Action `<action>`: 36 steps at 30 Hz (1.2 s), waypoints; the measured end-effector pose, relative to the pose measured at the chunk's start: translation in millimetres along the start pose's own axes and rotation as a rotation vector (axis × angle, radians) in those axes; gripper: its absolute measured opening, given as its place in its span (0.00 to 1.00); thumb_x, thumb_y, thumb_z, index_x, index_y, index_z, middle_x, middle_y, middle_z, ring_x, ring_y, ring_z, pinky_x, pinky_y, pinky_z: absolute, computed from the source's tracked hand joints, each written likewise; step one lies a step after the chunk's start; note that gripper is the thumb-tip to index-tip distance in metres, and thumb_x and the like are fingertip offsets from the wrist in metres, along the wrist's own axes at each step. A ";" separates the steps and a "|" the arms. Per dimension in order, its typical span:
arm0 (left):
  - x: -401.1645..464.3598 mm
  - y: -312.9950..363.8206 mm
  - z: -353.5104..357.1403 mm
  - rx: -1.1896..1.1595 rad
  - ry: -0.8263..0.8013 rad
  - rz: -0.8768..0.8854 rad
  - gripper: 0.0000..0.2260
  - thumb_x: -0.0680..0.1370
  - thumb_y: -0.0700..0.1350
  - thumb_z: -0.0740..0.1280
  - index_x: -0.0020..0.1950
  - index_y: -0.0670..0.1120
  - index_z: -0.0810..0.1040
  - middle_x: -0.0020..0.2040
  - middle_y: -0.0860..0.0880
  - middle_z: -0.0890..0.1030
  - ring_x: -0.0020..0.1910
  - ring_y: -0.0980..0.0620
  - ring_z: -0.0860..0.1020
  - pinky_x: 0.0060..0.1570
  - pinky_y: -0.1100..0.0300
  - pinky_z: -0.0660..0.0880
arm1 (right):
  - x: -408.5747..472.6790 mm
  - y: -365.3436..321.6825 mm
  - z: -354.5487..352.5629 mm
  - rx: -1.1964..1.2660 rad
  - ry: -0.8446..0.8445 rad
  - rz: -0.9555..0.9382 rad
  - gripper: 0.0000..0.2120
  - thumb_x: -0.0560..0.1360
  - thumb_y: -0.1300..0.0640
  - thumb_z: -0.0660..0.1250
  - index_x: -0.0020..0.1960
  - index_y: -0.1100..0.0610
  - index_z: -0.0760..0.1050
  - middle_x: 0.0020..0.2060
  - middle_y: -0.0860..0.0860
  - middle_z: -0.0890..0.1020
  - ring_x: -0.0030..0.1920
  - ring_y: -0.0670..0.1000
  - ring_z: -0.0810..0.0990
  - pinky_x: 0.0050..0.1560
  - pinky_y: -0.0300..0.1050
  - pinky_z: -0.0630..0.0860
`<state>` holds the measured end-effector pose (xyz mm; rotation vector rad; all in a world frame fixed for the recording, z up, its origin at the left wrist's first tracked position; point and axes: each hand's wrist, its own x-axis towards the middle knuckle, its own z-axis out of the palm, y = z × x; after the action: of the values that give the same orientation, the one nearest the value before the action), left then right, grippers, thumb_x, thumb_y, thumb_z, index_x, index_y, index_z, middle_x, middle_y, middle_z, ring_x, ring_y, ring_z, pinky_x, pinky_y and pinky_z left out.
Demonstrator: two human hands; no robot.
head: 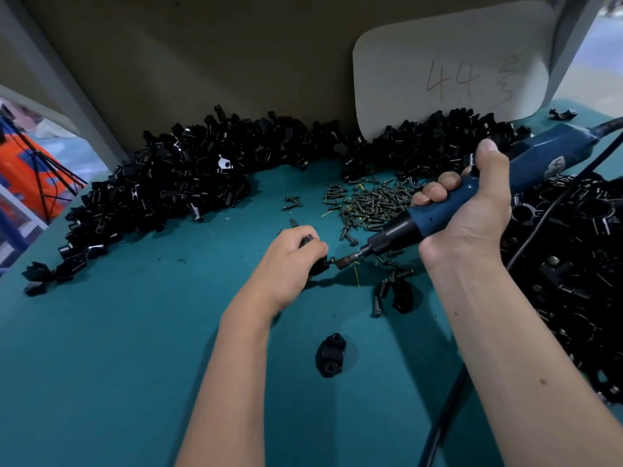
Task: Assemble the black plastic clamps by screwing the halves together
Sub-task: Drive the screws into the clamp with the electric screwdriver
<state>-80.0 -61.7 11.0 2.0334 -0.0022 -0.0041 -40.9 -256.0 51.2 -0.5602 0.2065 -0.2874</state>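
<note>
Driving a screw into a clamp right now, by the look of it. Left hand curled tight round the clamp, fingers wrapped over it, so most of it hidden. Right hand closed in a full fist round the blue driver, thumb up along the body. Driver tip touching the clamp's right side.

To do it well: keep the driver in a straight line with the screw, not tipped. Hold the clamp firm against the green table so it cannot spin. Push gently, then stop once the halves sit snug. Watch the black cord so it does not tug.

Counting, taking the clamp in hand as the marker:
- One driver, to its right.
- One loose clamp piece below it, nearer the body.
- One more piece below and to the right.
- Screw pile above and right, too many to count.
- Big heaps of black parts above and left, also far right, too many to count.
- One white card far above, marked 44.
</note>
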 end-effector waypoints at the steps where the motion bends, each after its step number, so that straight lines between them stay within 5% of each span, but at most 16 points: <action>1: -0.2 -0.1 -0.9 0.009 0.005 0.000 0.11 0.72 0.53 0.62 0.36 0.48 0.67 0.28 0.57 0.63 0.28 0.53 0.60 0.33 0.55 0.57 | 0.1 -0.5 -0.3 0.004 0.002 0.002 0.19 0.78 0.50 0.72 0.56 0.56 0.63 0.30 0.49 0.71 0.26 0.48 0.68 0.29 0.40 0.70; 6: -0.2 1.4 -1.6 0.027 -0.015 -0.002 0.10 0.71 0.53 0.62 0.36 0.48 0.67 0.29 0.55 0.63 0.29 0.52 0.60 0.32 0.56 0.57 | 0.8 -2.5 -0.3 0.051 0.006 0.016 0.15 0.78 0.50 0.71 0.43 0.53 0.66 0.30 0.48 0.70 0.26 0.47 0.68 0.28 0.40 0.68; 22: -0.6 1.5 -3.5 -0.012 -0.099 -0.020 0.10 0.71 0.52 0.63 0.36 0.48 0.68 0.29 0.56 0.65 0.28 0.55 0.63 0.36 0.55 0.60 | -0.6 -2.3 1.3 0.049 -0.033 0.028 0.13 0.79 0.57 0.66 0.38 0.53 0.65 0.28 0.47 0.68 0.27 0.47 0.65 0.29 0.40 0.66; 31: 3.1 2.5 2.9 0.035 -0.105 -0.059 0.15 0.69 0.52 0.64 0.39 0.41 0.67 0.36 0.46 0.67 0.36 0.49 0.66 0.40 0.50 0.61 | -6.7 -5.3 4.6 -0.029 -0.119 -0.050 0.12 0.79 0.59 0.64 0.38 0.53 0.64 0.29 0.48 0.67 0.26 0.48 0.65 0.29 0.42 0.67; 36: 1.9 0.2 1.6 -0.098 -0.086 -0.066 0.14 0.69 0.52 0.64 0.38 0.41 0.66 0.34 0.49 0.66 0.31 0.52 0.64 0.33 0.57 0.60 | -7.7 -4.4 7.2 0.006 -0.115 -0.032 0.14 0.79 0.58 0.63 0.37 0.53 0.64 0.29 0.48 0.67 0.26 0.47 0.65 0.28 0.41 0.67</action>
<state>-78.1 -63.3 10.5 1.9329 0.0112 -0.1305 -47.1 -253.4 60.4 -0.5724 0.0850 -0.2860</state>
